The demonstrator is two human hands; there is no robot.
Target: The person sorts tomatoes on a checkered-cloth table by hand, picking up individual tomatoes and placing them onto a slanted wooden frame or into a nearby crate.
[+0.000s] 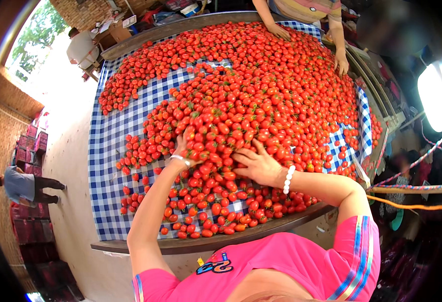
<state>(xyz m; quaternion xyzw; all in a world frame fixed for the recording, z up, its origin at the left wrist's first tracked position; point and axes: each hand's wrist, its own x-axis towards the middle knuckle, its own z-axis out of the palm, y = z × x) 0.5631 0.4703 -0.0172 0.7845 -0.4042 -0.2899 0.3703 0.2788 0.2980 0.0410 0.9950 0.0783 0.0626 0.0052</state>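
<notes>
A broad heap of small red cherry tomatoes (251,98), some with green stems, covers much of a table laid with a blue and white checked cloth (109,151). My left hand (185,151), with a light bracelet at the wrist, is sunk into the near part of the heap, its fingers partly hidden by the fruit. Palm down, my right hand (258,164) lies spread on the tomatoes to the right of it, a white bead bracelet on the wrist. Tomatoes lie between the two hands; neither hand is seen closed around any.
Across the table, a co-worker's hands (278,31) (341,63) touch the heap's far and right edges. A wooden rim (190,245) borders the near side. Stacked crates (32,230) and a standing person (24,185) are at left; a seated person (81,47) is farther back. Cords (406,204) hang right.
</notes>
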